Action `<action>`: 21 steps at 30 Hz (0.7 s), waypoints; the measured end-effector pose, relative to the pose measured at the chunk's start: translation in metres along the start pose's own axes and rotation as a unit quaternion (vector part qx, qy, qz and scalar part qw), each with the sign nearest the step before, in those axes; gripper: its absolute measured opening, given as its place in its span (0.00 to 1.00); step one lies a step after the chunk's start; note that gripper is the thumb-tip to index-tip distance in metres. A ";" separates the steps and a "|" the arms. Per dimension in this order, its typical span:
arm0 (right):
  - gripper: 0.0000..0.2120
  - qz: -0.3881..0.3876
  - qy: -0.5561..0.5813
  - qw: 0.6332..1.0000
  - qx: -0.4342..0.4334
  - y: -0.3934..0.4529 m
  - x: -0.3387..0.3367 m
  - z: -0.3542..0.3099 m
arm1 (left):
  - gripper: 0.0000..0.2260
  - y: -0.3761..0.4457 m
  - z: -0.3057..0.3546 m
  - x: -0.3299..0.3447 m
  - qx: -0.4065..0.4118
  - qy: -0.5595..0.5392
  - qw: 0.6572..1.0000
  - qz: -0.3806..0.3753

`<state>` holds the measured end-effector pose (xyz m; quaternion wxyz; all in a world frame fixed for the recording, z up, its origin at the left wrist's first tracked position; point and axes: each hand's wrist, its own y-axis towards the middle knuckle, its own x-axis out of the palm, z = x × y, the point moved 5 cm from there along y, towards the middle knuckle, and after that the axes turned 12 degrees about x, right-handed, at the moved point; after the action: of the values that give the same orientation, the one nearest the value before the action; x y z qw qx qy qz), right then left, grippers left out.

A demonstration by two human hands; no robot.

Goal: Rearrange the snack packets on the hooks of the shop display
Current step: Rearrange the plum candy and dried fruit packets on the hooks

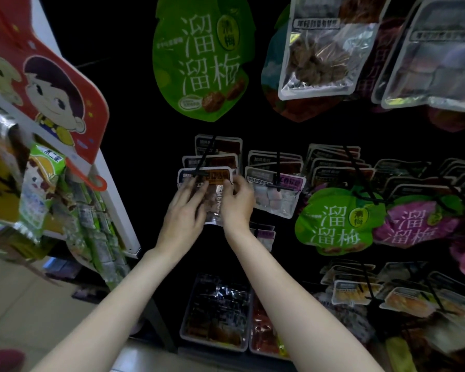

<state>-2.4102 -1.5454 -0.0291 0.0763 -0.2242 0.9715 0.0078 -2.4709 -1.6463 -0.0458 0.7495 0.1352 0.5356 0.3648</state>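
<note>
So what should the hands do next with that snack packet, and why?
Probably ease the front packet along the black hook, on or off. Both the left hand and the right hand grip it near its top, right at the hook's tip, with two similar packets hanging behind. Which way it is going cannot be told.

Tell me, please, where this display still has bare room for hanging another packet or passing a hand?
Bare board lies left of the big green packet, and below the hands' packet, above the tray. The hook rows to the right are crowded.
</note>
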 end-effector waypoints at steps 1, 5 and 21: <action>0.11 -0.012 -0.003 1.000 0.011 0.002 0.003 0.002 | 0.23 0.002 -0.001 0.003 -0.006 0.005 1.000 -0.023; 0.16 -0.062 -0.057 0.995 0.049 0.005 0.003 0.019 | 0.26 0.018 -0.015 0.021 -0.047 0.065 0.991 -0.107; 0.23 0.100 -0.165 0.978 -0.076 -0.003 -0.123 0.036 | 0.26 0.015 0.009 0.062 -0.043 0.007 0.989 -0.143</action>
<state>-2.2942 -1.4927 -0.0459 0.2168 -0.1266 0.9598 0.1258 -2.4594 -1.5917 -0.0770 0.7952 0.0225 0.5384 0.2779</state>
